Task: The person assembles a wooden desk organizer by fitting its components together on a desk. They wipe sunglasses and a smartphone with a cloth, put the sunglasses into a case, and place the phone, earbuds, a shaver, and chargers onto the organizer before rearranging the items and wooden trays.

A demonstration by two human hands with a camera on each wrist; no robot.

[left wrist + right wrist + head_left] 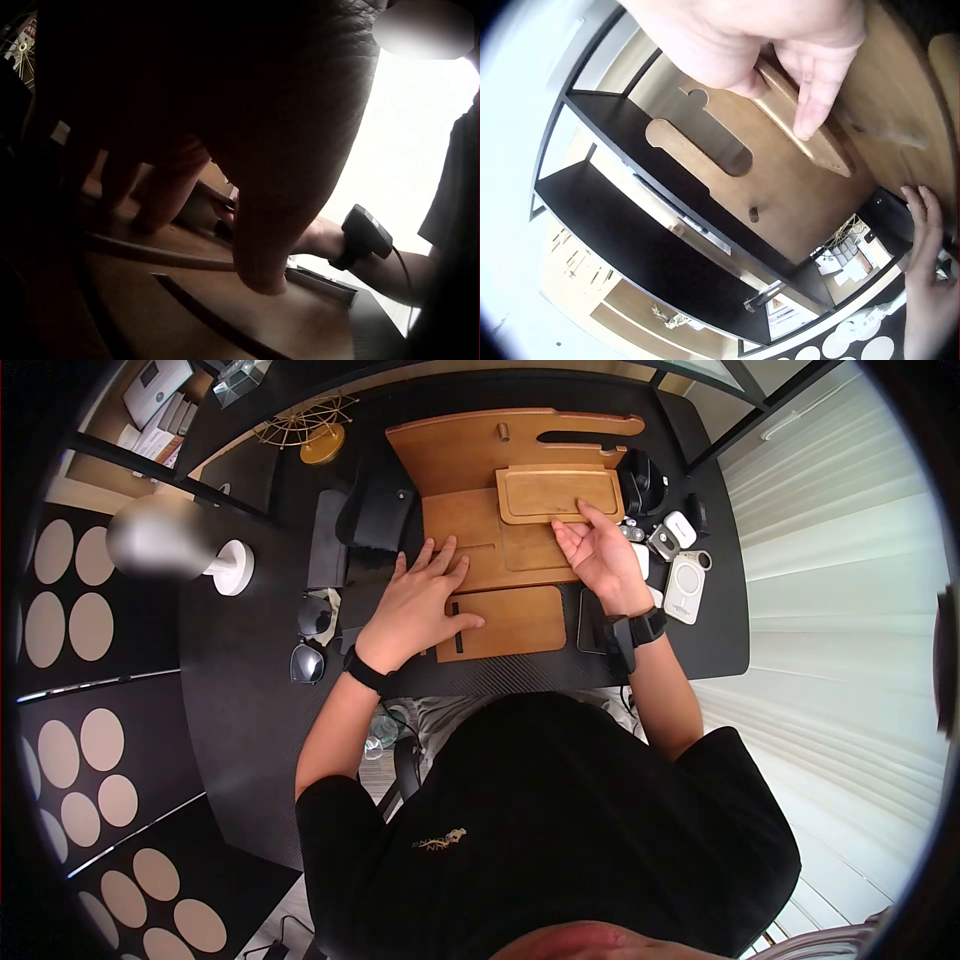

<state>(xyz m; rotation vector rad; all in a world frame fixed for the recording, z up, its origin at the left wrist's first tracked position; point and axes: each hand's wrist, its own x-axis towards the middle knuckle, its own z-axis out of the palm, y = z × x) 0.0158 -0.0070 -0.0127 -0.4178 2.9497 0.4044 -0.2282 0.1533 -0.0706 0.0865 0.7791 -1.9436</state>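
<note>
A wooden desk organizer (450, 450) has an upright back panel with a peg and a long slot, and a flat base (460, 515) in front of it. My left hand (415, 605) rests spread on the base, its thumb down by the loose-looking front wooden panel (525, 625), which has a dark slot. My right hand (608, 567) pinches the near edge of a small wooden tray (555, 495), thumb on one face and fingers on the other. In the right wrist view that tray (787, 112) stands in front of the slotted back panel (772, 172).
On the right lie a white power bank (685, 585), a white earbud case (680, 528) and other small gadgets. To the left are sunglasses (308, 660), a black case (375, 510) and a white lamp base (232, 568). A gold wheel ornament (320, 445) stands behind, below a black shelf.
</note>
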